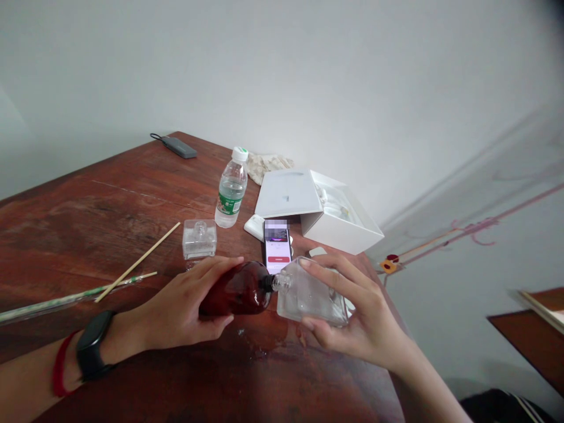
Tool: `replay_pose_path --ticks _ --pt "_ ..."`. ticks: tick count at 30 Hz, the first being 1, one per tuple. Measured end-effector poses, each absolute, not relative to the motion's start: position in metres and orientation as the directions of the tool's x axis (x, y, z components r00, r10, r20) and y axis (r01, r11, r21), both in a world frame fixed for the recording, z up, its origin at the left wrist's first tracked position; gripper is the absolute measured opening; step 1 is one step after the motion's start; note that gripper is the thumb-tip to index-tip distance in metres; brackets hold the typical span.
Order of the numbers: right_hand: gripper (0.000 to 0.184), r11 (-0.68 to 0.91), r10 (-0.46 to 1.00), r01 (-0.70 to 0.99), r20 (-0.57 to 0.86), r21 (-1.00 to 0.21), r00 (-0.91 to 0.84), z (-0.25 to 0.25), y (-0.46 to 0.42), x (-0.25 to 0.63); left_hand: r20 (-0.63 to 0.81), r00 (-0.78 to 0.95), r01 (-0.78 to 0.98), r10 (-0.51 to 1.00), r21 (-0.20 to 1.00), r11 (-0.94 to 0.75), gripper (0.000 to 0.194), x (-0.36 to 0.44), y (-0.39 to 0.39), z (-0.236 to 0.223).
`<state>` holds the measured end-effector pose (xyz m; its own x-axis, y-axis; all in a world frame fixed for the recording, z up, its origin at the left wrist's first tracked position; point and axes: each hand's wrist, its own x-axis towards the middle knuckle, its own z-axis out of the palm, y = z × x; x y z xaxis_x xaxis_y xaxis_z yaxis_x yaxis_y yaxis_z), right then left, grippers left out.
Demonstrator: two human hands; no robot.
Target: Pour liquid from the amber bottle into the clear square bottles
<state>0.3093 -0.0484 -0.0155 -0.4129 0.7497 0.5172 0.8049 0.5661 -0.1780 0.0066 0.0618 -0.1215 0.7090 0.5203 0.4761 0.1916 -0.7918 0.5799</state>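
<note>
My left hand is closed round a dark amber bottle, held on its side with its black neck toward the right. In my right hand lies a clear square glass bottle, tipped so that its neck points left. The two mouths meet, or nearly so, above the table; whether they touch I cannot tell. Another clear square glass bottle stands upright beyond my left hand. Small wet patches shine on the wood under the bottles.
A capped water bottle stands behind the upright glass one. A lit phone leans near an open white box and its lid. Chopsticks lie at left on the wooden table; a grey device sits at the back.
</note>
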Motion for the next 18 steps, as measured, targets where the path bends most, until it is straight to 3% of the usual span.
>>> replay_pose_path --ticks 18 --pt "0.058 0.564 0.767 0.799 0.492 -0.208 -0.413 -0.0136 -0.0488 0.3091 0.495 0.7 0.185 0.515 0.571 -0.8 0.085 0.0062 0.0629 -0.1211"
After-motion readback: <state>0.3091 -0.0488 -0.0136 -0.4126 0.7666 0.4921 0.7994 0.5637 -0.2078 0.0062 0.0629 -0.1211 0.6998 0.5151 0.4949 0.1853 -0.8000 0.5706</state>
